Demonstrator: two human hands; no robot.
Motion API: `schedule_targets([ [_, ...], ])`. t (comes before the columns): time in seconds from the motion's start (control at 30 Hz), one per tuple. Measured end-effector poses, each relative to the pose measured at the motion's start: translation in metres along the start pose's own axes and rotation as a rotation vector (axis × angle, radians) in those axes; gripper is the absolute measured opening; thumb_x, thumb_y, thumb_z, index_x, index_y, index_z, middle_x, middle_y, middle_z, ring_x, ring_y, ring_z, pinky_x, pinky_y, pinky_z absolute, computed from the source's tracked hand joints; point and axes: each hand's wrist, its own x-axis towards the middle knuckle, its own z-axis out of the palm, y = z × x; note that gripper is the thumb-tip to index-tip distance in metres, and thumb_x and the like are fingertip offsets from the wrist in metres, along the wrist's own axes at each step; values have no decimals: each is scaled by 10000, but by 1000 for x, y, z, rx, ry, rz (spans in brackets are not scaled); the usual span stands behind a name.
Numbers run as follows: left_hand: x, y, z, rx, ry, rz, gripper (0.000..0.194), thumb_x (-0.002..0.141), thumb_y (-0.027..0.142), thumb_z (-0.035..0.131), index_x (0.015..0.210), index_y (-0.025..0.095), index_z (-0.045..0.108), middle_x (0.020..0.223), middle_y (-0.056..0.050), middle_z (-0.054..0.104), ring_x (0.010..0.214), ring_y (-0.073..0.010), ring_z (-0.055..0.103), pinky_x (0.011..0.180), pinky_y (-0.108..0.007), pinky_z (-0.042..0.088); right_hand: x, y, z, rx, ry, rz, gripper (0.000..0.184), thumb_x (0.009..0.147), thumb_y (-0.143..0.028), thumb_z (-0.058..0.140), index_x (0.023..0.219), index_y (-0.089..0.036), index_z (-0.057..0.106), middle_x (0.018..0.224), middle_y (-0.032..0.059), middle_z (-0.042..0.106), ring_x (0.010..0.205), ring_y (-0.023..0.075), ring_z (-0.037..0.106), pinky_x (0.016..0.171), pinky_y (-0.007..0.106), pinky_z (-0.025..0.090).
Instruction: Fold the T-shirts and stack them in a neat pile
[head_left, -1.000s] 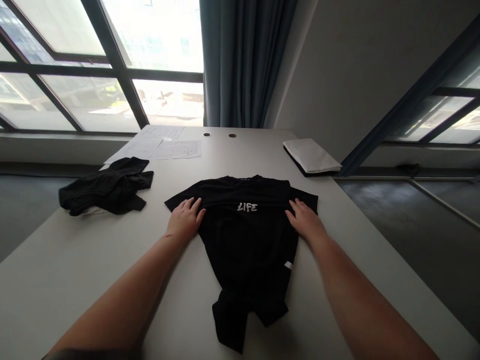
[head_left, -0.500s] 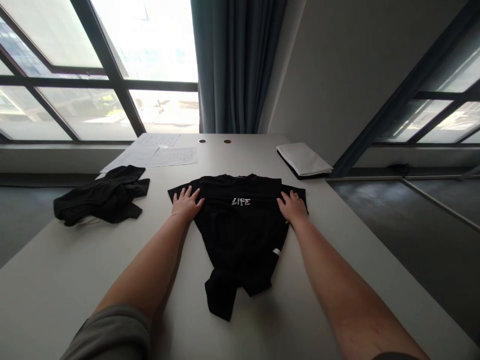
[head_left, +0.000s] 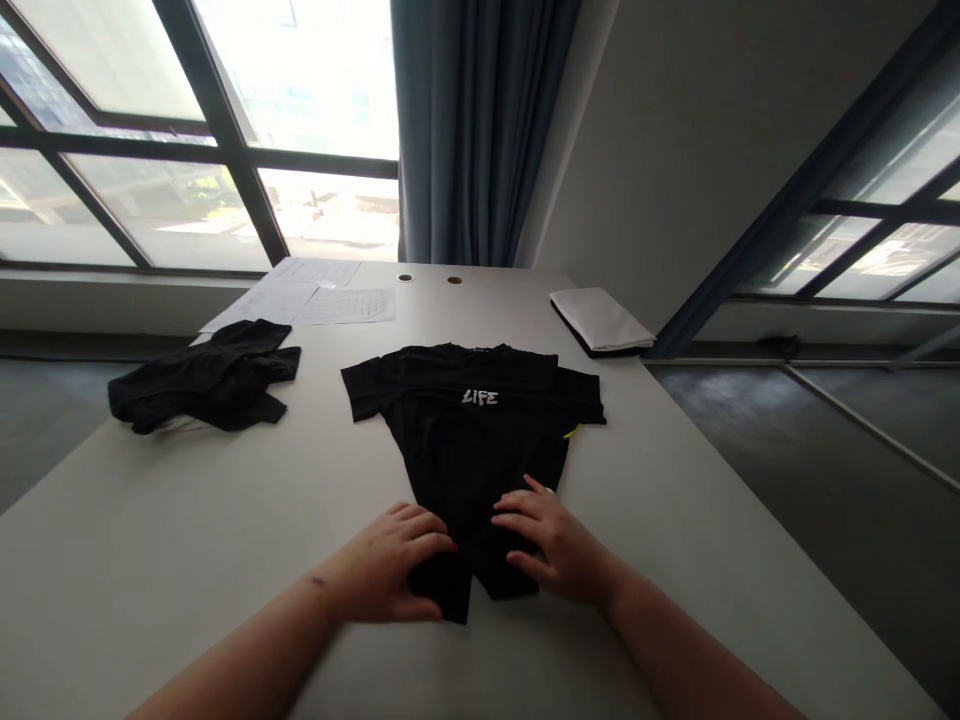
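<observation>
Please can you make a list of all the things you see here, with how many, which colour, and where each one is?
T-shirt: one, black with white "LIFE" print, flat on the table, centre
crumpled garment: one, black, on the table, left of the T-shirt
folded packet: one, white on a dark base, far right of the table
paper sheets: three, white, far end of the table
round table inserts: two, one pale, one brown, far end of the table
table: one, pale grey
window: dark frames, behind the table, left
curtain: one, blue-grey, behind the table
left hand: one, bare, on the T-shirt's lower end
right hand: one, bare, on the T-shirt's lower end
</observation>
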Motion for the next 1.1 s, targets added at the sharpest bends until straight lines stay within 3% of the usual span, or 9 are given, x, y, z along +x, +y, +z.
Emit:
schedule_targets([
  [0.07,-3,6,5,17,-7,-34,738,770,529,829,1406,255,573,1261,-115,699,1120,-314,653,1046,-478,465,-5,-16,3,-1,-47,-23,564,951,-572,650,1385,-212,654,1308,156,670,1255,302,621,1256,682,197],
  [0.2,1,6,13,-13,66,-117,561,772,161,686,1317,244,584,1187,-83,717,1127,-291,645,1074,-487,458,-15,-29,5,-51,-63,-60,691,837,-637,751,1360,-195,662,1340,185,633,1308,358,579,1241,711,202],
  [0.4,1,18,7,-247,199,-276,481,710,44,519,1130,261,608,1132,-38,709,1082,-219,648,1006,-378,516,-26,-43,11,-101,30,-47,166,898,-199,656,1064,-197,669,1308,146,677,1341,291,579,1263,605,278],
  [0.53,-2,21,-2,-281,273,-211,371,833,66,489,1133,250,604,1150,-46,703,1082,-199,658,1005,-349,516,-27,-43,4,-11,155,-86,130,909,-124,553,979,-222,603,1078,77,737,1084,210,702,1272,558,295],
  [0.63,-4,19,-9,-281,221,-235,371,840,71,505,1146,255,607,1142,-33,712,1060,-194,675,978,-336,526,-32,-35,-3,34,244,-37,87,950,-173,520,934,-234,580,826,8,684,735,155,680,1203,508,422],
  [0.73,-5,16,-19,-305,135,-212,383,825,56,507,1124,262,627,1122,-15,725,1029,-177,690,941,-307,534,-39,-28,-10,55,278,113,146,995,-314,540,893,-229,600,722,2,636,633,158,626,837,349,604],
  [0.83,-6,18,-31,-300,85,-164,402,806,50,529,1123,264,652,1146,-12,730,1045,-172,693,946,-292,528,-45,-28,-23,115,226,283,296,995,-458,581,824,-217,607,651,-16,590,557,131,538,552,241,476],
  [1.0,-12,28,-54,-224,32,-272,435,808,85,599,1194,277,662,1187,-20,726,1084,-192,684,971,-306,525,-49,-39,-62,198,154,306,356,952,-484,655,729,-216,585,637,-17,568,583,128,518,583,249,449],
  [1.1,-16,37,-68,-146,-91,-326,388,857,185,665,1228,299,672,1177,-20,730,1098,-219,678,993,-335,521,-53,-46,-88,294,130,224,370,966,-468,629,710,-217,538,851,58,660,799,182,627,784,313,531],
])
